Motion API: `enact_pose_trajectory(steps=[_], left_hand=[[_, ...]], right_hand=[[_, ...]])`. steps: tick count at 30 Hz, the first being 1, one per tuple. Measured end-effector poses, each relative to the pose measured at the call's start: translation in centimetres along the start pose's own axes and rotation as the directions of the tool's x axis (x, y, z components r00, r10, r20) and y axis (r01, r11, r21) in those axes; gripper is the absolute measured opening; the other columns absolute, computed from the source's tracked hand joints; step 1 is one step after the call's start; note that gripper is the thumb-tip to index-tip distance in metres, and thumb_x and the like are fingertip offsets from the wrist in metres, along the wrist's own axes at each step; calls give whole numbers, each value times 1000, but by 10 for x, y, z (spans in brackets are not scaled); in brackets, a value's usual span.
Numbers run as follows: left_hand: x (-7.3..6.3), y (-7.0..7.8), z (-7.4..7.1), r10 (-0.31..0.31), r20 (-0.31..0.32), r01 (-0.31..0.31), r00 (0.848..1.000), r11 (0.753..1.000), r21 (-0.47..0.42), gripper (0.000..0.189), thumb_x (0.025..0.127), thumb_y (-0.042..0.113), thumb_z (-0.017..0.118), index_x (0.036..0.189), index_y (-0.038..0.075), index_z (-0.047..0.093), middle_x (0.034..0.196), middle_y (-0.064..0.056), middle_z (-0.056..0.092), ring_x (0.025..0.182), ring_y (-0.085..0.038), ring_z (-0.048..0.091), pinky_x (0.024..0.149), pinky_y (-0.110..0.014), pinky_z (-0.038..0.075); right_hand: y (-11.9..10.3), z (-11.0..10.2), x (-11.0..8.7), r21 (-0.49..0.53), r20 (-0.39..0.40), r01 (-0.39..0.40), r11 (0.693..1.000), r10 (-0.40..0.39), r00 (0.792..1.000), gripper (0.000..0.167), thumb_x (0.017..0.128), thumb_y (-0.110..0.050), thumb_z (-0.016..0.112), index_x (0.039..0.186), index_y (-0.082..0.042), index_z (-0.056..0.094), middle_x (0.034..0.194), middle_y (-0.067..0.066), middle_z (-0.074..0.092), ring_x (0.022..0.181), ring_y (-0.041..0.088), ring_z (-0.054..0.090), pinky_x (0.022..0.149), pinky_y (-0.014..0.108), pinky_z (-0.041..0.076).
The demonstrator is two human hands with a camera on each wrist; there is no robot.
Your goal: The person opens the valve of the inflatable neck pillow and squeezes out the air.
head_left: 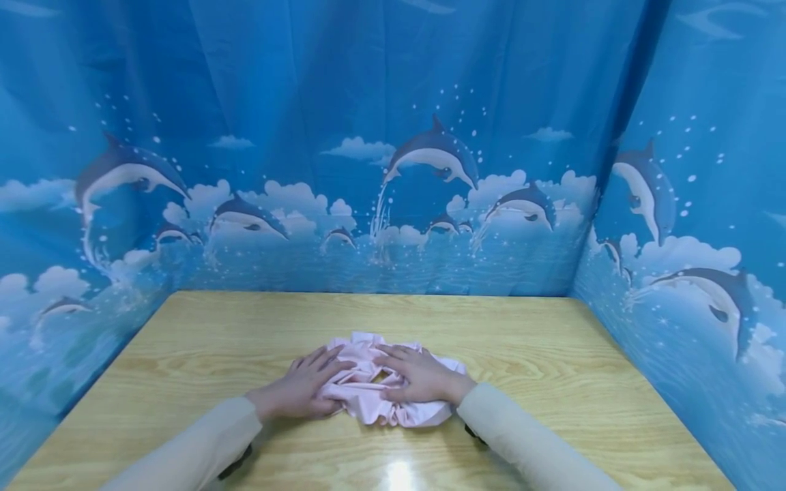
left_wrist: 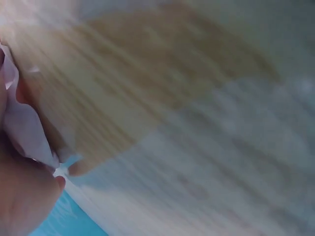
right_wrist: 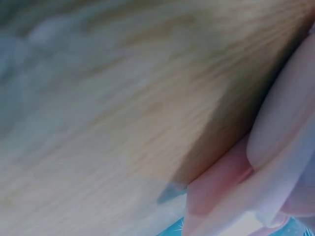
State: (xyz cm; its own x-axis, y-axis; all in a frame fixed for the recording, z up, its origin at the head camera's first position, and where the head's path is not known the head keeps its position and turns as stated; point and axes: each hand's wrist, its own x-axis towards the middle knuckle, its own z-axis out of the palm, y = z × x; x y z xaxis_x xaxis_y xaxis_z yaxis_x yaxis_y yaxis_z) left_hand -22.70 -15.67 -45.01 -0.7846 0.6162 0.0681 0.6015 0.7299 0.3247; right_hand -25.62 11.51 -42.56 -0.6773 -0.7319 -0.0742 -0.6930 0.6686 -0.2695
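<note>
A crumpled pale pink cloth (head_left: 359, 394) lies bunched on the wooden table, with a small gap near its middle where the wood shows. My left hand (head_left: 297, 387) rests on its left edge, fingers spread over the folds and thumb at the near side. On the right part of the cloth lies my right hand (head_left: 424, 376), palm down with fingers extended leftward. The left wrist view catches a fold of the cloth (left_wrist: 29, 130) beside part of the hand (left_wrist: 24, 196). Pink folds (right_wrist: 216, 184) fill the lower right of the right wrist view.
The light wooden table (head_left: 522, 361) extends around the cloth to its far and side edges. Blue curtains (head_left: 307, 136) printed with dolphins and clouds hang behind it and along both sides. A bright light reflection shows on the near tabletop.
</note>
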Motion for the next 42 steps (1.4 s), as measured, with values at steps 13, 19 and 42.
enact_pose_trajectory(steps=[13,19,42], left_hand=[[1,-2,2,60,-29,-57,998,995,80,66,83,53,55,137,19,40,144,-18,33,131,-39,32,101,-61,27],[0,0,1,59,-38,-58,998,998,36,62,82,48,59,134,17,42,149,-18,23,133,-39,29,101,-60,29],[8,1,2,87,-31,-82,996,988,133,71,79,52,59,134,10,42,139,-12,41,126,-45,35,100,-62,30]], right_hand=[[-3,-1,0,-25,17,-12,1000,12,1000,63,87,-56,47,140,-24,37,151,-2,24,137,25,28,106,62,19],[-2,0,-2,-5,-2,0,1000,0,1000,63,87,-56,47,140,-24,37,151,0,24,136,26,28,104,63,21],[-5,3,-16,-4,-14,-144,990,144,989,92,71,-71,55,145,-25,24,152,13,20,135,43,19,101,66,23]])
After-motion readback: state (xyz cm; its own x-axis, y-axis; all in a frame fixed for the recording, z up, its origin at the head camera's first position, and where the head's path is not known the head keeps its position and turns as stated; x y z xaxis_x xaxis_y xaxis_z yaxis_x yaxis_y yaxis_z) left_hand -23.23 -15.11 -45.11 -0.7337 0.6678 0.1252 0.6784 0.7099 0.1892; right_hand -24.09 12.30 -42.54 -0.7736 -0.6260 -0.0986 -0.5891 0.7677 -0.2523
